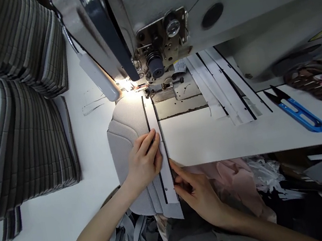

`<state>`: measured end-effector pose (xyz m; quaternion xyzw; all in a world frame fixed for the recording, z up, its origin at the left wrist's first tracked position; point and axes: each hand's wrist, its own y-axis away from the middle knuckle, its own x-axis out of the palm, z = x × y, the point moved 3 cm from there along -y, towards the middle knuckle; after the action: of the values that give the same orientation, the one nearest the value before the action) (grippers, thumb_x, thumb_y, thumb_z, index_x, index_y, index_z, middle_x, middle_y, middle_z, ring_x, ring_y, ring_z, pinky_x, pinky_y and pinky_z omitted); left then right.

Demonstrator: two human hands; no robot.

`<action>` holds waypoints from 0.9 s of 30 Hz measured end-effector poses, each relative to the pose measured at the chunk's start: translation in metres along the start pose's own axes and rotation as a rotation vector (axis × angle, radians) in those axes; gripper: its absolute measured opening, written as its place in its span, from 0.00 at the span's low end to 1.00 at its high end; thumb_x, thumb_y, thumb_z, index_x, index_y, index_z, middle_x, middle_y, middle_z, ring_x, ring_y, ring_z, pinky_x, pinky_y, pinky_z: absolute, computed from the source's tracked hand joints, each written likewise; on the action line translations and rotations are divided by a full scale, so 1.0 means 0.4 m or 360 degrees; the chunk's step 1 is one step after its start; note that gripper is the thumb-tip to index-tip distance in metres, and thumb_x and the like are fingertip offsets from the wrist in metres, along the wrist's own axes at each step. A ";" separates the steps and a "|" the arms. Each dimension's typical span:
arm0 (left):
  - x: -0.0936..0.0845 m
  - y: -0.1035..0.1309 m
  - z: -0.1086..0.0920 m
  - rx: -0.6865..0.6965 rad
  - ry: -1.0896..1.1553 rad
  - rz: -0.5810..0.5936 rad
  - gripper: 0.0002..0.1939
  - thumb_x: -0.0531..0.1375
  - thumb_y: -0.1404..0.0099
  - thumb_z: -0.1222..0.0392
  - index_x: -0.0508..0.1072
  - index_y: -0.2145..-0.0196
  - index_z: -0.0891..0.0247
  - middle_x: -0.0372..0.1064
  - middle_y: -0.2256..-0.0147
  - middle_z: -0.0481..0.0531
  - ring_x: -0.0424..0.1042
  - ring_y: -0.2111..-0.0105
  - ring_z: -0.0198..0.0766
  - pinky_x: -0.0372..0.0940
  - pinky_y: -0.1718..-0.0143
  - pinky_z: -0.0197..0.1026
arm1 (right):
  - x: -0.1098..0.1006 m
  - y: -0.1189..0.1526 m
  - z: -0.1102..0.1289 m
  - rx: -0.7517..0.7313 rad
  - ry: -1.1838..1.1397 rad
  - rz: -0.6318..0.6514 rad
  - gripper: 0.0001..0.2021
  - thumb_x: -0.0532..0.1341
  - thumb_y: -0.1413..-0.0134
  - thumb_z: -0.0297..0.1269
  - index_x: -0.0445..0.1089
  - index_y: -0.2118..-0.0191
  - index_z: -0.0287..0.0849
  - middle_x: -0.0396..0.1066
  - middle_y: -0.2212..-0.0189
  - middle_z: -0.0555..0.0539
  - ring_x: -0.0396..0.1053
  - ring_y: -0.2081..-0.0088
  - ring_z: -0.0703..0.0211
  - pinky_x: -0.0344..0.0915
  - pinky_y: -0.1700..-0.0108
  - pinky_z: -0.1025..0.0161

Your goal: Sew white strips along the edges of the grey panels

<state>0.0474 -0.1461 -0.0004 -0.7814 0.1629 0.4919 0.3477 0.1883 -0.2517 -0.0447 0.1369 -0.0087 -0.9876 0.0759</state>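
A light grey padded fabric panel point(121, 133) with curved stitched seams lies under the sewing machine's presser foot point(146, 93). Along its right edge runs a long white strip point(166, 179) with dark edges and small holes. My left hand point(144, 156) bears down on the strip and panel, fingers bent and close together at the strip. At the strip's right edge, my right hand point(197, 192) has its thumb and forefinger bent against the strip and fabric; its other fingers are curled underneath. The near end of the panel hangs over the table's edge.
Tall stacks of grey padded panels point(40, 136) stand on the left. More white strips point(228, 97) lie right of the needle. Blue thread snips point(300, 111) rest farther right, points toward the machine. A lit lamp point(100, 77) hangs by the needle. Pink cloth point(232, 178) lies below the table edge.
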 end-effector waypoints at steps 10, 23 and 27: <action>0.006 -0.037 0.037 -0.0015 -0.0026 0.0003 0.27 0.54 0.31 0.68 0.62 0.36 0.59 0.69 0.45 0.62 0.69 0.49 0.50 0.72 0.50 0.54 | -0.013 -0.032 0.025 -0.0153 0.0284 -0.0024 0.32 0.55 0.39 0.26 0.53 0.30 0.44 0.75 0.72 0.50 0.70 0.76 0.61 0.68 0.73 0.65; 0.017 -0.089 0.083 0.0007 -0.0041 -0.0024 0.22 0.54 0.31 0.68 0.68 0.41 0.61 0.70 0.45 0.62 0.70 0.49 0.49 0.71 0.49 0.55 | -0.008 -0.047 0.026 0.0031 0.0208 0.0248 0.35 0.55 0.37 0.29 0.45 0.27 0.42 0.75 0.69 0.49 0.67 0.79 0.62 0.66 0.75 0.65; 0.019 -0.107 0.099 -0.0017 -0.0052 -0.0008 0.20 0.53 0.30 0.68 0.70 0.42 0.61 0.71 0.46 0.60 0.70 0.50 0.48 0.70 0.49 0.53 | -0.009 -0.065 0.031 0.0047 0.0139 0.0245 0.34 0.57 0.35 0.34 0.45 0.27 0.42 0.72 0.72 0.51 0.66 0.80 0.63 0.66 0.76 0.65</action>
<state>0.0505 -0.0875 -0.0017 -0.7755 0.1526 0.5046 0.3474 0.1845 -0.2257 -0.0329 0.1798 -0.0304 -0.9717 0.1499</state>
